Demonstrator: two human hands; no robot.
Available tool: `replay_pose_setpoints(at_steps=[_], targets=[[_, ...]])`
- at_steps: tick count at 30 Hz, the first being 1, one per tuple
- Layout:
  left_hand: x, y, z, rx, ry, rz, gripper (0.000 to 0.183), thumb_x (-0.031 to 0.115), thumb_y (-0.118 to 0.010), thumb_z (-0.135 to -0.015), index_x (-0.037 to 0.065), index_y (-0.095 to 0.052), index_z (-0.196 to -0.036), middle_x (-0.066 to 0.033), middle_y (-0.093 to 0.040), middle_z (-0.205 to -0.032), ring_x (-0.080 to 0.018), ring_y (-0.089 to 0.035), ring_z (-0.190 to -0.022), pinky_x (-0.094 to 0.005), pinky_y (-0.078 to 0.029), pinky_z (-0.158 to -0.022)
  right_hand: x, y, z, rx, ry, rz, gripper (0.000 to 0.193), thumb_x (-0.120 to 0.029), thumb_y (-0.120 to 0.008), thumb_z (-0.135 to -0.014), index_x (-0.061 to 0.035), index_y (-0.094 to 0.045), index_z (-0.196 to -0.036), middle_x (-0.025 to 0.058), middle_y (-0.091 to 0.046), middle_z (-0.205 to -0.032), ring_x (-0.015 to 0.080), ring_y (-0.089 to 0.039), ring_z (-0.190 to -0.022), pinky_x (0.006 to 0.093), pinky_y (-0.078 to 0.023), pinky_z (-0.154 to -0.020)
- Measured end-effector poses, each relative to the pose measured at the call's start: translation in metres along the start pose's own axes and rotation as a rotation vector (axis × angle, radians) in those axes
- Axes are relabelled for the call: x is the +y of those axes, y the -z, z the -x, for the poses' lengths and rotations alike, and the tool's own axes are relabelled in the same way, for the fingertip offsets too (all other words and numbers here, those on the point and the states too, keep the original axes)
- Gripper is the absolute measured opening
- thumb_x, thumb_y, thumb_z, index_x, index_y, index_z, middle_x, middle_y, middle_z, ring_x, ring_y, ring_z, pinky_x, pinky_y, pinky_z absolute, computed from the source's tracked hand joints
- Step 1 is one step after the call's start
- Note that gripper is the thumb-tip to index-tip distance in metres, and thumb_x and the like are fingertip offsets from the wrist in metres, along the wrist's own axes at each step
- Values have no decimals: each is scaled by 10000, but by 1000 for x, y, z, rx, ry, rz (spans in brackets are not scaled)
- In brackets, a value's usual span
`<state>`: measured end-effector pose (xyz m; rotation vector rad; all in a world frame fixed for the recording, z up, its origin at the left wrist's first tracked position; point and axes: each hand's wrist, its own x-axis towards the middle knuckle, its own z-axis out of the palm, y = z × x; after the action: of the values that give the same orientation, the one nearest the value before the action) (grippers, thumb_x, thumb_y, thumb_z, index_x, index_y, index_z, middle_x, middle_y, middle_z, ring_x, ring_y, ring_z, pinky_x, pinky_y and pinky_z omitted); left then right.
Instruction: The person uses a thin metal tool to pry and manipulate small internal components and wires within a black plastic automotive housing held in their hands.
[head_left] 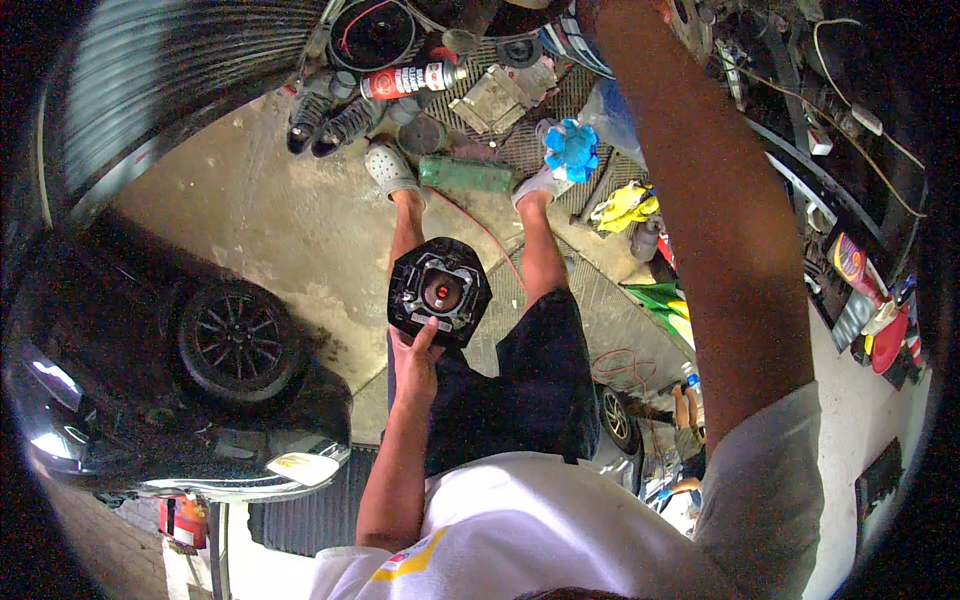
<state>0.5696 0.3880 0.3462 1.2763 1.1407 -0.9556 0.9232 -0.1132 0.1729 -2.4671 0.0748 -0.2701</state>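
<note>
My left hand (415,362) grips a black airbag module (440,294) by its near edge, thumb over the back and the other fingers mostly hidden underneath. The module is roughly octagonal, with metal brackets and a round centre showing a red spot. It is held in front of my legs, above the concrete floor. My right arm (735,215) stretches far ahead, and its hand passes beyond the top edge of the picture. What that hand touches cannot be seen.
A black car (150,400) with its wheel (240,340) stands at left. Ahead lie sneakers (340,125), a red spray can (410,80), a green box (465,174) and a crumpled blue thing (572,150). Yellow cloth (628,207) lies right. Another person (690,440) is low at right.
</note>
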Motion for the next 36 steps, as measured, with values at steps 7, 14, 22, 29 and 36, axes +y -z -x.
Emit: replay_pose_setpoints(at_steps=[7,14,22,29,36], targets=[[4,-1,2,-19,-3,110,745,137,-857,-954,175,-460,-1584,-57,-640,-1487,-235,-678,-1298,-438,-592,-960,-38,-79,41,-202,-245,302,521,-299,-811,-1025,-6,-621,-1411,180,-739,-1201,304,-735,-1011,422,-594,-871],[-2,31,-25,-171,42,226,849,94,-819,-938,143,-393,-1671,-87,-579,-1589,-274,-591,-1453,-458,-512,-1186,-18,-135,26,-137,-414,530,494,-287,-801,-1025,-6,-631,-1393,181,-738,-1185,309,-734,-1005,428,-592,-868],[0,43,-38,-141,116,353,839,75,-810,-956,139,-390,-1680,-72,-566,-1614,-261,-590,-1460,-474,-493,-1220,2,-137,20,-201,-369,563,463,-274,-789,-1025,-7,-643,-1373,182,-736,-1167,314,-731,-997,435,-591,-865],[11,46,-49,-178,89,343,877,93,-816,-949,124,-370,-1704,-88,-551,-1641,-282,-565,-1496,-485,-473,-1237,16,-134,13,-318,-300,527,436,-262,-779,-1025,-7,-653,-1356,182,-735,-1151,319,-730,-991,441,-589,-862],[16,46,-46,-166,139,349,836,122,-844,-951,111,-416,-1668,-74,-604,-1583,-265,-595,-1457,-476,-481,-1225,32,-125,2,-470,-234,420,410,-251,-769,-1025,-8,-663,-1338,183,-734,-1136,324,-728,-984,447,-588,-859]])
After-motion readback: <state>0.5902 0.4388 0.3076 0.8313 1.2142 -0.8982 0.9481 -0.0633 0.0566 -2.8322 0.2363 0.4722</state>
